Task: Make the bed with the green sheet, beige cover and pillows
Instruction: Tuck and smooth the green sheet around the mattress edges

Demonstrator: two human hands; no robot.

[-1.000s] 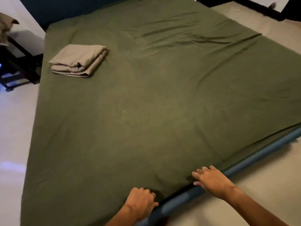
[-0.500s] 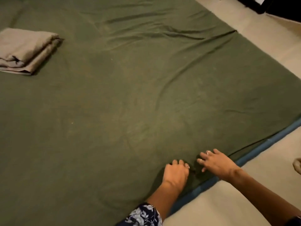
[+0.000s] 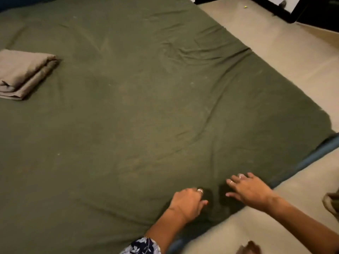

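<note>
The folded beige cover (image 3: 23, 74) sat on the green sheet (image 3: 137, 116), far up-left of the hands. The left hand (image 3: 187, 204), fingers curled, gripped the sheet near its lower edge, wrist more turned than half a second earlier. Just right of it, the right hand (image 3: 251, 189) had spread flatter, pressing the sheet, holding nothing.
</note>
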